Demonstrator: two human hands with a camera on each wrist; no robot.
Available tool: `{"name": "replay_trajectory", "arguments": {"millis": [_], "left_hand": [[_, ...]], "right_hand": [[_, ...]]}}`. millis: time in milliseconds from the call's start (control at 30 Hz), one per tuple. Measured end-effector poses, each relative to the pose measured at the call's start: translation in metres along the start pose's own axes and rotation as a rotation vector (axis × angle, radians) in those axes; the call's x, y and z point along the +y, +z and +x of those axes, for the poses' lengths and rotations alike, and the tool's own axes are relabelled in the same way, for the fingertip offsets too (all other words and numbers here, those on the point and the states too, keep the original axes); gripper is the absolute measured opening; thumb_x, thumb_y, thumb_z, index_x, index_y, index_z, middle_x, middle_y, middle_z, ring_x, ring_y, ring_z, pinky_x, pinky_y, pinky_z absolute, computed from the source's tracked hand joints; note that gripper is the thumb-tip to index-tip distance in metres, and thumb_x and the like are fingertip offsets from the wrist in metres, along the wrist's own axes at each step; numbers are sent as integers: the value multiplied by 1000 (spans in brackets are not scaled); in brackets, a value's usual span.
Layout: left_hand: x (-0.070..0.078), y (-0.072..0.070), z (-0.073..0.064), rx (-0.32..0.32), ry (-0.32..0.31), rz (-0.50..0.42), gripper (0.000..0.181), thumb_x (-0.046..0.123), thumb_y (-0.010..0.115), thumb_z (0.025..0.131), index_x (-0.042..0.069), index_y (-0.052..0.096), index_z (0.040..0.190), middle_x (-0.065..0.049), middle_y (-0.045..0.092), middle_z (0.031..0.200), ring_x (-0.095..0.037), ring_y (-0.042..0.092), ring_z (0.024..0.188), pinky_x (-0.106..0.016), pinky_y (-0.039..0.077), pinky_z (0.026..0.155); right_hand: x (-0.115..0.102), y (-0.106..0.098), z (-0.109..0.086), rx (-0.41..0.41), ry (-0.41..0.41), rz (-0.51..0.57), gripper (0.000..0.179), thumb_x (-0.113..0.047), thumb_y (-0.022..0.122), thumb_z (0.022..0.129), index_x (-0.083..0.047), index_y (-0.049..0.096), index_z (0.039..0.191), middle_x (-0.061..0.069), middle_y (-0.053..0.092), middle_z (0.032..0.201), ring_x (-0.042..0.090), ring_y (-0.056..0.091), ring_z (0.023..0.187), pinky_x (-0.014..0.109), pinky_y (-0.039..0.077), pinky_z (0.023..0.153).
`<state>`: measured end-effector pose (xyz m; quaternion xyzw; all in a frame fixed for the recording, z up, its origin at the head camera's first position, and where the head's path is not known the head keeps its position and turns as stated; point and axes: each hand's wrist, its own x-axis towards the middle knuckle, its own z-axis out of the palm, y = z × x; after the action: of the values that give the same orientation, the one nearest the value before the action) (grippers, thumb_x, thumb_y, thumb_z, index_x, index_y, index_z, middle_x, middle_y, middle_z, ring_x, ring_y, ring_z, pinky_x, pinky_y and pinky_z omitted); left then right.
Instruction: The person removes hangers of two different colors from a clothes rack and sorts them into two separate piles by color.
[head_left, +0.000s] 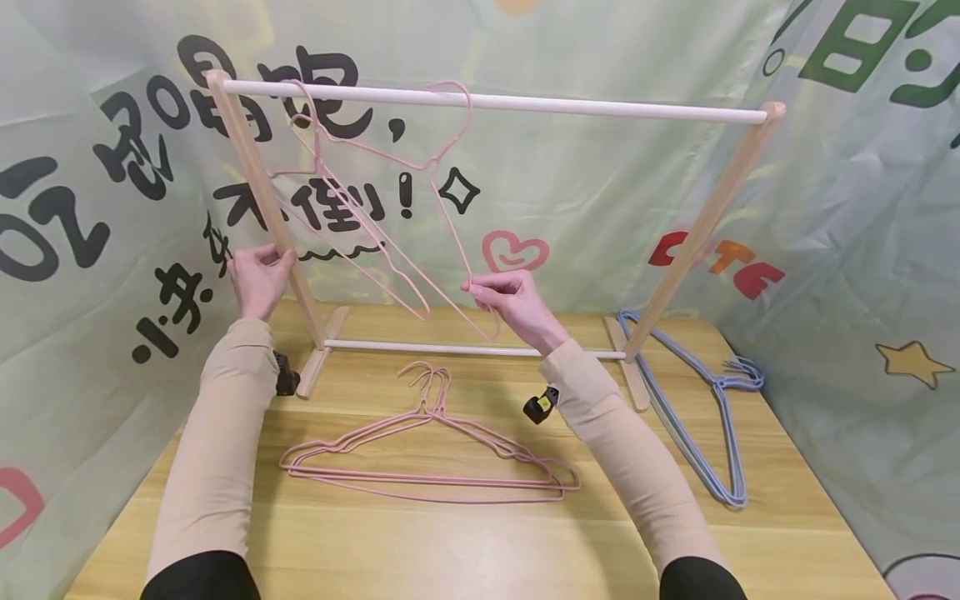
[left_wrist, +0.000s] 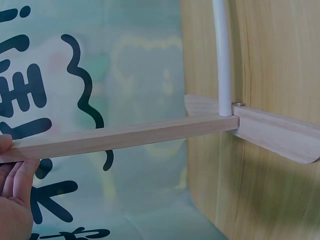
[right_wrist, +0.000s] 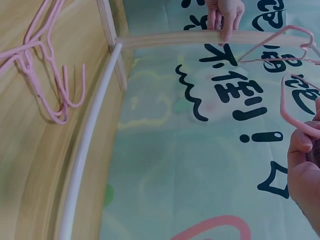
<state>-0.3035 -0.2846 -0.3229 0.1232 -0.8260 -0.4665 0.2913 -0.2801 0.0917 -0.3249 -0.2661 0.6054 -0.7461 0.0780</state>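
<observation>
My left hand (head_left: 258, 282) grips the left wooden post (head_left: 258, 179) of a rack, thumb on one side and fingers on the other in the left wrist view. With thumb and fingertips, my right hand (head_left: 519, 307) pinches a pink clothes hanger (head_left: 451, 221) by its side near the lower corner. This hanger's hook lies at the rack's white top bar (head_left: 570, 106); whether it bears on the bar I cannot tell. To its left another pink hanger (head_left: 318, 154) hangs from the bar, turned at an angle, and the two overlap in the head view.
Several pink hangers (head_left: 420, 477) lie stacked on the wooden table (head_left: 450, 550) in front of the rack. Blue hangers (head_left: 723, 417) lie at the right, by the right post (head_left: 697, 233). A white lower bar (head_left: 450, 347) joins the posts. A printed cloth (head_left: 600, 192) hangs behind.
</observation>
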Motion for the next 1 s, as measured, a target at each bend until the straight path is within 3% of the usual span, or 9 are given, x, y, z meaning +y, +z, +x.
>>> {"name": "replay_trajectory", "arguments": {"millis": [367, 567, 733, 900, 1000], "left_hand": [[-2, -1, 1, -13, -5, 5, 31, 22, 69, 91, 2, 75, 114, -21, 70, 113, -30, 60, 125, -38, 28, 119], [-1, -1, 0, -9, -1, 11, 29, 21, 68, 91, 2, 76, 112, -21, 71, 112, -30, 63, 120, -39, 36, 111], [-2, 0, 0, -10, 6, 12, 30, 20, 69, 91, 2, 75, 114, -20, 71, 112, -31, 63, 121, -40, 38, 109], [-2, 0, 0, -15, 7, 13, 31, 21, 69, 91, 2, 74, 115, -21, 71, 114, -31, 60, 124, -41, 36, 110], [-1, -1, 0, -11, 7, 7, 31, 21, 69, 91, 2, 74, 115, -21, 70, 114, -31, 59, 125, -41, 35, 111]], "right_hand": [[1, 0, -3, 8, 10, -54, 34, 6, 58, 95, -18, 81, 89, -7, 78, 83, 10, 48, 67, 24, 39, 67], [8, -9, -11, -11, 42, -75, 38, 8, 57, 95, -21, 81, 89, -9, 77, 82, 8, 51, 67, 22, 41, 66], [16, -29, -27, -32, 90, -205, 40, 4, 58, 96, -29, 79, 88, -12, 77, 84, 7, 55, 69, 20, 45, 67], [22, -61, -54, -90, 146, -337, 19, -4, 63, 96, -10, 79, 103, -9, 77, 89, 6, 61, 74, 23, 49, 70], [23, -79, -72, -107, 176, -374, 20, -6, 63, 97, 2, 76, 109, -9, 76, 84, 6, 58, 71, 24, 47, 68]]}}
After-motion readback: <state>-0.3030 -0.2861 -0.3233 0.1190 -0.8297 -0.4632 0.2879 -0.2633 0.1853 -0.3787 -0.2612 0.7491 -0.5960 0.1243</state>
